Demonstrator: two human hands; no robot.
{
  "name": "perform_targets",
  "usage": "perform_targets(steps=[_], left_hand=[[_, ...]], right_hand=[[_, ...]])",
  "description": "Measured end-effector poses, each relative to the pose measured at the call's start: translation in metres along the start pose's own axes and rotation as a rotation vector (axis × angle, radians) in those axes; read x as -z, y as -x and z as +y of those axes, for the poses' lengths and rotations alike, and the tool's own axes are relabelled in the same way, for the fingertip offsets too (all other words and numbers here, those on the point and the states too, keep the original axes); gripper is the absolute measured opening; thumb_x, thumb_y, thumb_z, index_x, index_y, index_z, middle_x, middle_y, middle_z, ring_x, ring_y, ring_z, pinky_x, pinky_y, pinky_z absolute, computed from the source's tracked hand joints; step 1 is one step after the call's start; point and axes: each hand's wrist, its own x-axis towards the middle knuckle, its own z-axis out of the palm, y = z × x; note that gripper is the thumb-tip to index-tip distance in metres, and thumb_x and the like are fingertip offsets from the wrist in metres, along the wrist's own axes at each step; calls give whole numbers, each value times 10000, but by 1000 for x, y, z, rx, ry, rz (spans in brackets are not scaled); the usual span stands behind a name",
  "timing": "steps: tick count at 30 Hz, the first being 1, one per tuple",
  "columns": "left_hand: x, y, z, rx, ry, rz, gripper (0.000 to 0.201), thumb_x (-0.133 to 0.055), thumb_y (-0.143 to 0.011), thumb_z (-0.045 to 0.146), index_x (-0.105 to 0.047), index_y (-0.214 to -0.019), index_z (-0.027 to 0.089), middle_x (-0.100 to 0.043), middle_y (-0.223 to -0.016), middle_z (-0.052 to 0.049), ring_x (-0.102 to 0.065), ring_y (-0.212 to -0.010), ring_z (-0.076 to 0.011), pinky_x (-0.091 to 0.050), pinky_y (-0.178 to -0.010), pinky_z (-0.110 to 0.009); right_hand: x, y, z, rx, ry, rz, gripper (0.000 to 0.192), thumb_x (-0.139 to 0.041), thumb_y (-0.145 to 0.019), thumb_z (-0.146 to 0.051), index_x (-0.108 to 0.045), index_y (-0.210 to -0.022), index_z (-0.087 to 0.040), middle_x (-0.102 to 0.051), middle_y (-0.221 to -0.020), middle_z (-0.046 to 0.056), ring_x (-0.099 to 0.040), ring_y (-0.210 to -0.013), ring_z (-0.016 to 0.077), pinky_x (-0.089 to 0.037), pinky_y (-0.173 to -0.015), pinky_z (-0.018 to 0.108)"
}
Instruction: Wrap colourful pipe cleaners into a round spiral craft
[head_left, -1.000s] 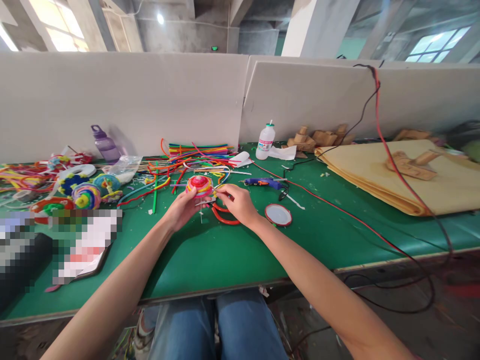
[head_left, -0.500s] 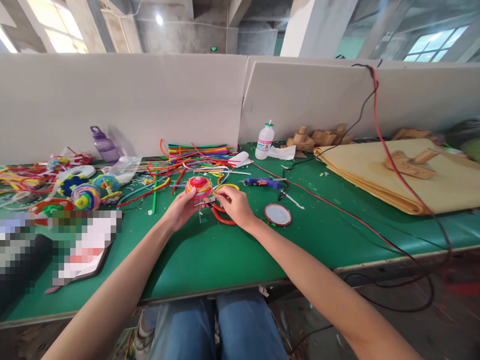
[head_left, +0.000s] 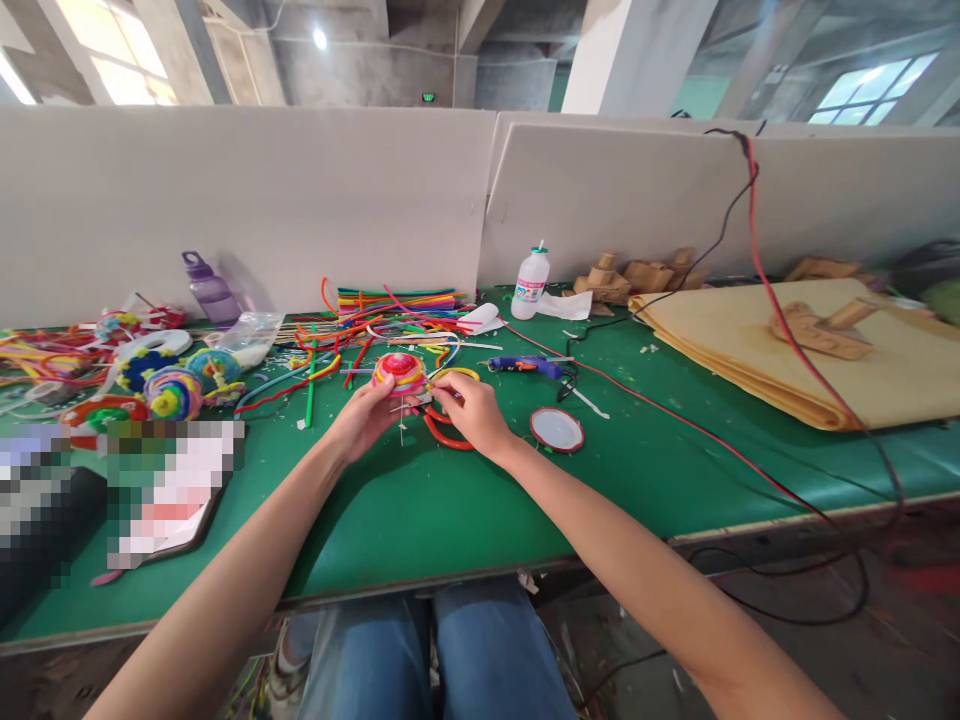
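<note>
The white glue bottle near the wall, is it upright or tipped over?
Upright: the white glue bottle stands on its base on the green table, nozzle pointing up.

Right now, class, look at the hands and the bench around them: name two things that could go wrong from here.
1. The left hand and right hand pinch the coiled spinning top on its thin stick; the stick might snap or poke a finger.
2. The glue gun lies close beside the right hand with its red cord trailing across the table; a snagged cord could drag it.
</note>
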Motion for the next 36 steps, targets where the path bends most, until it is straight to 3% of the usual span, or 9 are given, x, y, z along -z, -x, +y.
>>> perform_targets(steps=[36], left_hand=[[0, 0, 0, -13, -14, 4, 317, -714, -763, 394, -706, -924, 121, -730, -847, -100, -675, -776, -196, -516, -753, -298]], right_hand=[[2, 0, 2, -9, 27, -20, 81, -564, -876, -205, -617, -816, -199, -700, -826, 38, -641, -752, 159, -476, -682, 266]])
